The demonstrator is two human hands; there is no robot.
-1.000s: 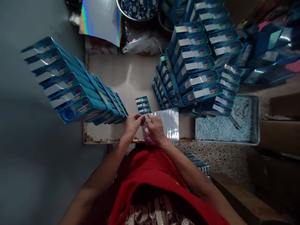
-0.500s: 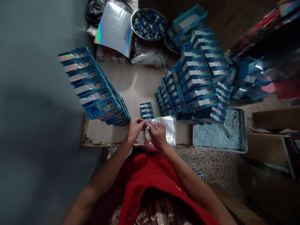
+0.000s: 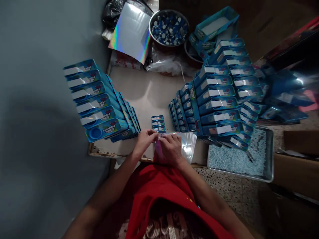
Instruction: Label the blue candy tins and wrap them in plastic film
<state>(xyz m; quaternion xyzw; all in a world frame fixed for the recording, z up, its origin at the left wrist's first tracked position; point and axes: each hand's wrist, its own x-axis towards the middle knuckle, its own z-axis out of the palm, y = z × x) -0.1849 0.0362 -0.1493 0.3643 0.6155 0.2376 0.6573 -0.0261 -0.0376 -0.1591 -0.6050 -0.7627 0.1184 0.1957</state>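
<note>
A silvery holographic sheet [image 3: 188, 146] lies at the table's front edge, partly under my right hand [image 3: 171, 148]. That hand's fingers are bent and pinch the sheet near its upper left corner. My left hand [image 3: 145, 142] meets it there, thumb and fingertips pressed together; what they hold is too small to make out. Just beyond the fingertips stands a short row of blue boxes [image 3: 158, 123] with pale strips on top; its near end is close to my hands. My red apron [image 3: 161, 179] hangs below the sheet.
Tall stacks of blue boxes rise at the left [image 3: 99, 99] and right [image 3: 214, 96]. Behind are another silvery sheet [image 3: 132, 31] and a bowl of blue-and-white pieces [image 3: 169, 28]. A metal tray of pale pellets [image 3: 234, 159] sits at the right, with a tool in it.
The view has shifted slightly, so the stacks and tray appear lower. My hands stay together at the sheet's left edge, with small finger movements.
</note>
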